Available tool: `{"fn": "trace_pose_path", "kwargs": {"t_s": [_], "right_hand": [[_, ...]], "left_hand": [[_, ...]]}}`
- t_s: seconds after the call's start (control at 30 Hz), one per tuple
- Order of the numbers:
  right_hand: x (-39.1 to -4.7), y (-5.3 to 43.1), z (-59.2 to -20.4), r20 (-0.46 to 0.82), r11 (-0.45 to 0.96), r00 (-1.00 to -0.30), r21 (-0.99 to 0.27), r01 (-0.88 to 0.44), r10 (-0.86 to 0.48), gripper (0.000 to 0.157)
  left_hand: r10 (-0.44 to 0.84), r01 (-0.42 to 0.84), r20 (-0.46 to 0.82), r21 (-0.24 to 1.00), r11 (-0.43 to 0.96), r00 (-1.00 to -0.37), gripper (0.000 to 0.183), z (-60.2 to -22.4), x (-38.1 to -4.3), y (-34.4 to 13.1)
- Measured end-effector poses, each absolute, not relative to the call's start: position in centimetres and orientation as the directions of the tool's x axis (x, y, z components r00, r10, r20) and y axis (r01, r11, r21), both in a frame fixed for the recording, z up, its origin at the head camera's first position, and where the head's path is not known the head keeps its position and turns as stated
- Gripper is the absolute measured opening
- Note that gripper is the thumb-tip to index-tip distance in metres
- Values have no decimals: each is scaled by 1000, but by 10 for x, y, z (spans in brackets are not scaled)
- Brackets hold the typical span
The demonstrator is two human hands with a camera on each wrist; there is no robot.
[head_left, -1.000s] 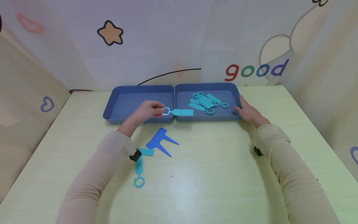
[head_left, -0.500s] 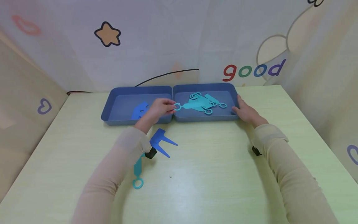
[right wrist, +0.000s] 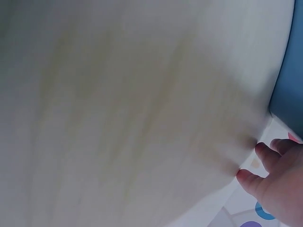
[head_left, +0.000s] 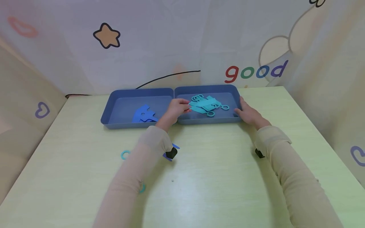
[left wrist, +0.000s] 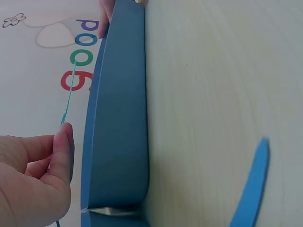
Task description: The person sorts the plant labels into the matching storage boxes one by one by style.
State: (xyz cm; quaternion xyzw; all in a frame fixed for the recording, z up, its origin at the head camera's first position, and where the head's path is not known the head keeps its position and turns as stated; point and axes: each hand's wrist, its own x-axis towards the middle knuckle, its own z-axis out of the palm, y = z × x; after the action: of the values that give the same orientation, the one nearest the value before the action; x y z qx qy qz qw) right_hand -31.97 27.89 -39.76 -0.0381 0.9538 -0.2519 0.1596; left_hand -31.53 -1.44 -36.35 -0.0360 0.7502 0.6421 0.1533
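My left hand (head_left: 176,109) pinches a teal plant tag (left wrist: 69,99), its strip reaching out over the right blue tray (head_left: 211,120). In the left wrist view this tag shows edge-on between thumb and finger. Below it in that tray lies a pile of teal ring-ended plant tags (head_left: 199,109). My right hand (head_left: 249,114) holds the tray's right end, thumb over the rim and fingers along the outside. The left blue tray (head_left: 119,107) contains several dark-blue plant labels (head_left: 142,115).
Under my left forearm, more blue labels (head_left: 167,157) and teal tags lie on the table (head_left: 214,177), mostly hidden; a teal ring (head_left: 124,155) and another ring (head_left: 142,188) peek out. A printed cloth (head_left: 159,41) hangs behind the trays.
My left hand has moved right with the teal plant tag, from over the left tray to above the pile in the right tray. The right hand keeps its place on the tray's end.
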Motion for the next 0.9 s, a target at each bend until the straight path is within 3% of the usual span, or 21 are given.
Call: {"fn": "trace_pose_path", "kwargs": {"t_s": [0.5,0.9], "right_hand": [[-319,277,-394,-311,879,-941,-475,31,-134,70],[-321,279,-398,-313,883,-942,-468,41,-122,70]], "left_hand": [[26,-274,-293,919,283,-956,26,-378,-325,12],[-60,-296,-310,807,511,-949,23,-378,-326,18]]}}
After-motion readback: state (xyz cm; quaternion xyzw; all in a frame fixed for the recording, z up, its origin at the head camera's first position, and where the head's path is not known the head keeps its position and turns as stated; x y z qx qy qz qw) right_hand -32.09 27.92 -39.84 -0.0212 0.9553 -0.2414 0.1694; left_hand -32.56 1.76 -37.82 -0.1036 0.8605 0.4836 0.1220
